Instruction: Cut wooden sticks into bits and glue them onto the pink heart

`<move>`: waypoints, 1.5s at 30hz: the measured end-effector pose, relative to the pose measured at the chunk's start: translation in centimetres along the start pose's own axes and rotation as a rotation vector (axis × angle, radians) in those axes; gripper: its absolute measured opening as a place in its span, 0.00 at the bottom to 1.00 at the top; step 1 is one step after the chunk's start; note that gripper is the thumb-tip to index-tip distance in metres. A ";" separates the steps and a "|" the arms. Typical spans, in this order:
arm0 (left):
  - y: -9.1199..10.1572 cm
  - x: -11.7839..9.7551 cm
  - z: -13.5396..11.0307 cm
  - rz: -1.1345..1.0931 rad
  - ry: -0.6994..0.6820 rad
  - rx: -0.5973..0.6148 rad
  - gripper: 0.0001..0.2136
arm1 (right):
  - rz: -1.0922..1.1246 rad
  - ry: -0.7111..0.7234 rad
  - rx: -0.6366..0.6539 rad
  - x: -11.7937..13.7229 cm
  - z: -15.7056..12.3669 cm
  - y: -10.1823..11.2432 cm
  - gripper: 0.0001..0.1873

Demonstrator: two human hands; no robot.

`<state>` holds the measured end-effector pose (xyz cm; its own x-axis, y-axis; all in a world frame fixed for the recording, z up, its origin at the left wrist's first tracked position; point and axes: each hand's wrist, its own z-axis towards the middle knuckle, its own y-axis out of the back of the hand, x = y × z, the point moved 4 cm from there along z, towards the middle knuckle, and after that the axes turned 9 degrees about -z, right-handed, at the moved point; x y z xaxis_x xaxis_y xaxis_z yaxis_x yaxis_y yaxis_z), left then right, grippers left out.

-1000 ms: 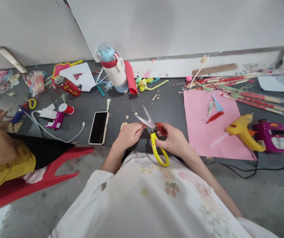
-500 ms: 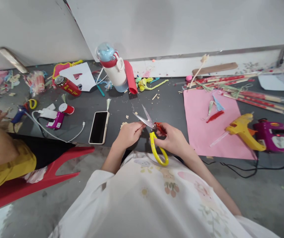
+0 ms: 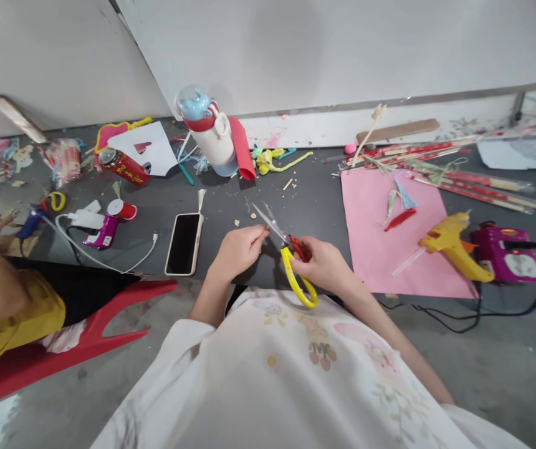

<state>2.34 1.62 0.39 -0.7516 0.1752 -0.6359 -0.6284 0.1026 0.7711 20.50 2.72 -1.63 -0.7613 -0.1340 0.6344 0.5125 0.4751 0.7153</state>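
Your right hand (image 3: 323, 267) grips the yellow-and-red-handled steel scissors (image 3: 290, 274) over the near edge of the dark grey table (image 3: 305, 199), blades almost closed, pointing away and left. Your left hand (image 3: 237, 251) pinches its fingertips together at the blades; what they hold cannot be told.

text log | can (image 3: 123, 167), far-left part of desk (image 3: 315, 206): yellow Chinese characters on red, too small to read | no other text legible

Left hand (image 3: 237, 251) pinches its fingertips together, right hand (image 3: 324, 267) curled closed just beside it, both forearms angled inward.
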 end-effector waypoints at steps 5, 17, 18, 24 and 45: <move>0.0 -0.1 0.3 0.013 0.034 0.005 0.17 | -0.022 -0.008 0.000 -0.3 0.2 0.0 0.15; 0.1 0.1 1.0 -0.056 0.026 0.054 0.17 | 0.009 0.003 0.013 -0.1 0.5 0.4 0.15; 0.1 0.1 1.1 -0.064 0.024 0.064 0.17 | 0.011 0.004 0.011 -0.1 0.6 0.5 0.14; 0.2 0.2 1.7 -0.052 0.054 0.088 0.16 | 0.023 0.001 0.021 -0.1 1.0 0.6 0.16; 2.0 0.1 5.6 0.174 0.056 0.164 0.14 | 0.233 0.016 0.093 0.2 3.2 0.2 0.21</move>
<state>2.18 7.30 2.05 -0.8587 0.1497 -0.4902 -0.4509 0.2339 0.8614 19.19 5.57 -2.27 -0.6205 -0.0249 0.7838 0.6337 0.5729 0.5199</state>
